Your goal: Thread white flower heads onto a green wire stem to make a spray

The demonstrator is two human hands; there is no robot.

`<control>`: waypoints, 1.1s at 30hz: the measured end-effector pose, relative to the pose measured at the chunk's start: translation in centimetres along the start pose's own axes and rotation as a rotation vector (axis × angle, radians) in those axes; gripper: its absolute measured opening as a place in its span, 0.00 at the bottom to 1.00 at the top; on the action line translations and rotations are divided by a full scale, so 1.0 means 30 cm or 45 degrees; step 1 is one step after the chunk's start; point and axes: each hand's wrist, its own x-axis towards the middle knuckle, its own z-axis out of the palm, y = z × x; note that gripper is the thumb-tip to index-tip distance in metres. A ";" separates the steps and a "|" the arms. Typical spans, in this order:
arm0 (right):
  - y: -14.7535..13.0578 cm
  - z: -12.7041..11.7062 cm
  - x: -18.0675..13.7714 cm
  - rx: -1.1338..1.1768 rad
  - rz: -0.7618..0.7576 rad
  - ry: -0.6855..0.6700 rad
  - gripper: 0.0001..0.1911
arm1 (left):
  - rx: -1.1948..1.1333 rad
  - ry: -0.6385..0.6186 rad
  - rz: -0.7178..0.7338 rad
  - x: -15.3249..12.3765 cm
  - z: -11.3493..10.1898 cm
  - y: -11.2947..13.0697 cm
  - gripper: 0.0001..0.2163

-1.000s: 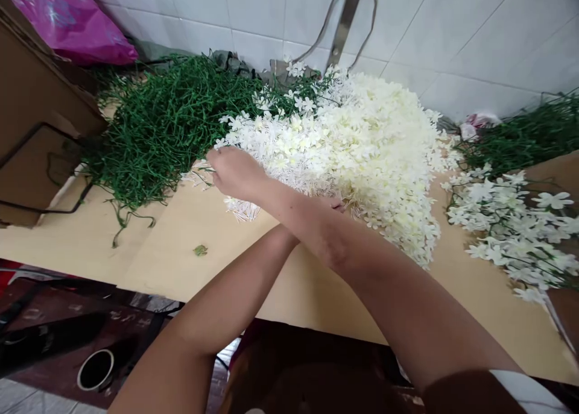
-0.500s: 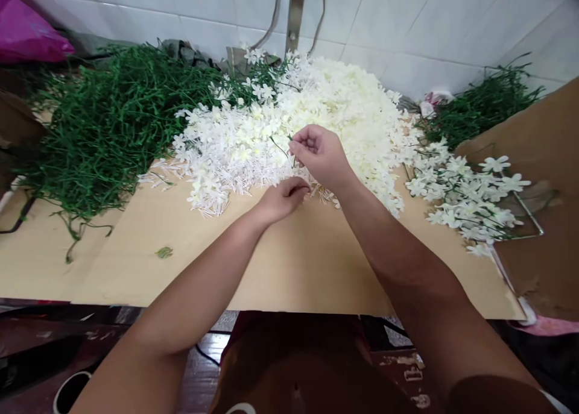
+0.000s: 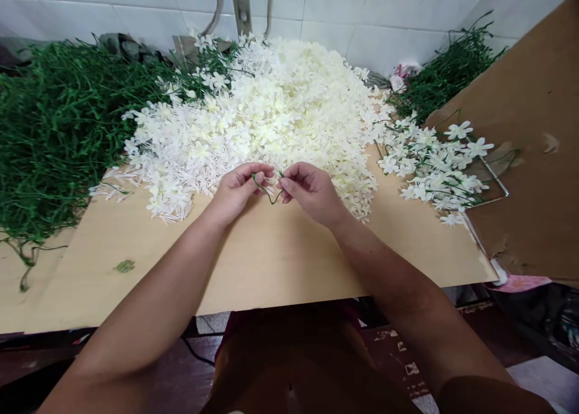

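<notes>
My left hand (image 3: 236,191) and my right hand (image 3: 308,191) meet over the wooden board (image 3: 253,263), just in front of a big heap of loose white plastic flowers (image 3: 271,112). Both hands are closed in a pinch on one thin green stem (image 3: 270,192), which sags between the fingertips. Whether a flower is also held in my left fingers is hidden. A large pile of green stems (image 3: 58,131) lies to the left of the white heap.
Stems fitted with white flowers (image 3: 429,161) lie at the right, partly on a tilted cardboard sheet (image 3: 534,131). A smaller green stem pile (image 3: 447,70) sits behind them. A tiled wall (image 3: 362,10) backs the board. One small green scrap (image 3: 124,266) lies near the front left.
My right hand reached left to the green pile, then came back to the middle with a green stem. My left hand rose from the board to pinch the same stem. The view turned right.
</notes>
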 end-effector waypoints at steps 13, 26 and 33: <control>-0.013 -0.062 -0.023 0.130 0.314 -0.294 0.15 | 0.104 -0.098 0.052 -0.031 -0.019 0.031 0.15; 0.013 -0.025 0.038 -0.938 0.019 0.015 0.03 | 0.409 -0.598 -0.091 -0.014 -0.053 0.017 0.06; 0.027 0.049 0.125 -1.552 0.028 -0.025 0.09 | 0.291 -0.482 -0.186 -0.005 -0.049 -0.014 0.09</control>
